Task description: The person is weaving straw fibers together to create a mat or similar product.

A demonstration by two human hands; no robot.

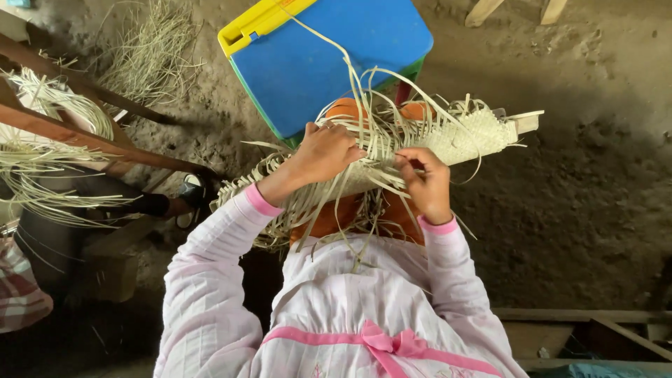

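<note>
Hands — left [323, 150], right [425, 183] — pinch pale loose strips of half-woven mat [462, 136].

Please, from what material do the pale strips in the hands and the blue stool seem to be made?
The pale strips look like dried plant fibre, maybe straw or palm leaf: flat, thin, matte cream, bending and fraying at loose ends. The left hand and right hand grip them over a woven piece of the same stuff. The blue stool looks like moulded plastic: smooth, evenly coloured, with a soft sheen and a yellow edge.
</note>
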